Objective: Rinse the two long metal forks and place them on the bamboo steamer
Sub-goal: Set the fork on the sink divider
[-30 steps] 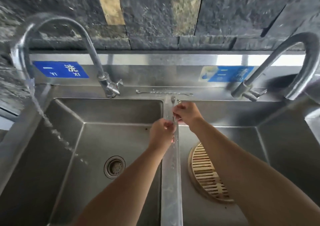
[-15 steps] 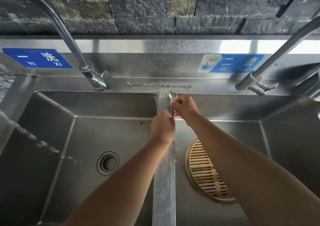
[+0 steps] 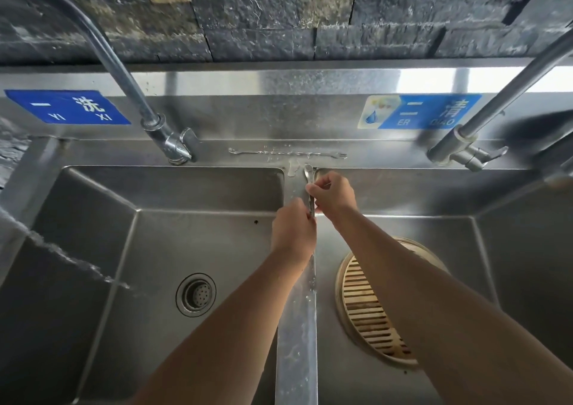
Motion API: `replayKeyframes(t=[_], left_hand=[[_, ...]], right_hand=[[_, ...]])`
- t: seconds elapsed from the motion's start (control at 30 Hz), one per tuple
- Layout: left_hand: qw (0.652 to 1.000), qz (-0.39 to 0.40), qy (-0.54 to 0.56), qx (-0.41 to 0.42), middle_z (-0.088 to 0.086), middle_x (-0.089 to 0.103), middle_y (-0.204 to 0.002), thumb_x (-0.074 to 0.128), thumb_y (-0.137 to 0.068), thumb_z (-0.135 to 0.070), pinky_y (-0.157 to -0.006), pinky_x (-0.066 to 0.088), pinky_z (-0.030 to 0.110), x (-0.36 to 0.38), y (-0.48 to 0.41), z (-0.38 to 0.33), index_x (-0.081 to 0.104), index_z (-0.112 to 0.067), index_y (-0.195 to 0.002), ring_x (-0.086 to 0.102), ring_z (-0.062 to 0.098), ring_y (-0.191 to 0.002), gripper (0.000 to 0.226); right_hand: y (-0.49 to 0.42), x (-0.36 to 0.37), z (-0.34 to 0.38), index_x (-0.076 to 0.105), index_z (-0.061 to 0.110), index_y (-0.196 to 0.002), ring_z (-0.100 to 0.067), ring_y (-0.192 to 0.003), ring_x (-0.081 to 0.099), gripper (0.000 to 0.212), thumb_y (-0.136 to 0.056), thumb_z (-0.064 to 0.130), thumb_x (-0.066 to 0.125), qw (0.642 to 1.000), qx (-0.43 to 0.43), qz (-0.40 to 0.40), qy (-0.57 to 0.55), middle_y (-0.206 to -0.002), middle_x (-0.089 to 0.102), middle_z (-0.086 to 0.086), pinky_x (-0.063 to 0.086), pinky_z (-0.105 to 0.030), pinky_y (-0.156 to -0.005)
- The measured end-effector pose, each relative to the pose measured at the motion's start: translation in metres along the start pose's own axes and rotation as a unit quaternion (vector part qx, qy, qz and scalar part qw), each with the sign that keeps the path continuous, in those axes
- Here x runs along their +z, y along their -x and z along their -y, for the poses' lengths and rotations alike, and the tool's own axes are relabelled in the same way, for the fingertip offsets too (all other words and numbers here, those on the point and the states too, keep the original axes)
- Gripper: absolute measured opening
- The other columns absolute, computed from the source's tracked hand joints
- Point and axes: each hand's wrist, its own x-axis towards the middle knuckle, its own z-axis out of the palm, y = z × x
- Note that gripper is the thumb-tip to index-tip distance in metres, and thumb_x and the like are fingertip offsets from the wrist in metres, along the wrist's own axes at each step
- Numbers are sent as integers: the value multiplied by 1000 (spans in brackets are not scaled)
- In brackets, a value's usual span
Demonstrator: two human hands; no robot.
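Both hands meet over the divider between the two sink basins. My left hand point(image 3: 294, 230) and my right hand point(image 3: 334, 194) each pinch the same thin metal utensil point(image 3: 309, 175), whose rounded end sticks out beyond my right hand. A second long metal fork point(image 3: 286, 153) lies flat on the wet ledge behind the basins, apart from both hands. The round bamboo steamer point(image 3: 362, 308) lies in the right basin, partly hidden under my right forearm.
The left faucet point(image 3: 124, 76) arcs out of view to the left, and a stream of water point(image 3: 65, 259) falls into the left basin near its drain point(image 3: 196, 295). The right faucet point(image 3: 483, 119) stands at the back right. A dark stone wall rises behind.
The view has tilted down a little and drawn closer. Both hands stay on the utensil over the divider, barely moved.
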Motion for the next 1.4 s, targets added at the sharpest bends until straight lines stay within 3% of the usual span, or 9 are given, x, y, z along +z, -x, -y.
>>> replayKeyframes(t=[0.2,0.5,0.6,0.77,0.9,1.03,1.13,1.3,1.4], left_hand=[[1000,9,19,-11,3,56,-67,49,-86,-12,-48,25,33,1,0,3,47,-15,-69,54,28,-67,17],[998,16,59,-16,2,64,-74,57,-89,-18,-54,37,32,-5,2,5,57,-15,-76,59,23,-72,13],[992,34,113,-36,5,66,-74,60,-89,-26,-64,55,40,-14,-3,11,59,-13,-78,66,29,-70,17],[974,-29,196,-111,17,70,-94,63,-90,-24,-65,60,44,-43,-44,32,61,-5,-94,69,31,-71,20],[890,-42,392,-228,19,62,-110,67,-91,-20,-45,57,29,-64,-87,45,51,-1,-118,69,23,-69,37],[809,-15,491,-324,6,51,-88,74,-87,-24,-63,63,45,-73,-119,45,42,-5,-121,67,30,-78,50],[804,-12,485,-343,9,61,-91,70,-90,-20,-83,58,53,-66,-129,50,39,-9,-118,66,29,-64,43],[785,-50,520,-333,10,57,-105,67,-92,-14,-57,62,46,-53,-134,60,32,-14,-112,71,36,-80,41],[784,-47,516,-342,4,55,-90,66,-92,-16,-64,62,43,-53,-137,62,30,-15,-108,72,32,-70,39]], right_hand=[[-1,-2,-1,59,13,-78,-14,-60,61,19,-85,23,74,1000,-3,7,-5,-72,64,-1,53,-21,-46],[0,-10,5,58,14,-76,-12,-53,61,23,-86,30,71,1000,-6,6,-2,-68,60,2,61,-37,-62],[-5,-16,18,52,18,-71,-15,-59,57,27,-86,32,70,999,-29,-11,31,-63,55,5,52,-33,-58],[-20,-12,55,60,19,-77,-14,-66,55,10,-86,20,65,984,-135,13,113,-69,59,5,37,-25,-54],[-38,0,81,65,17,-96,-25,-84,63,12,-88,12,56,933,-223,55,278,-91,68,-5,44,-28,-65],[-51,11,89,61,18,-115,-34,-96,66,28,-90,7,54,853,-289,65,429,-111,63,-8,43,-31,-70],[-55,16,86,57,13,-105,-39,-87,66,19,-88,5,54,816,-315,48,482,-97,55,-9,43,-35,-65],[-64,22,91,56,13,-89,-38,-87,67,16,-85,-2,56,775,-323,75,538,-93,62,-10,40,-34,-62],[-66,24,99,65,6,-101,-37,-88,68,18,-86,-2,56,740,-326,96,580,-99,66,-10,42,-34,-62]])
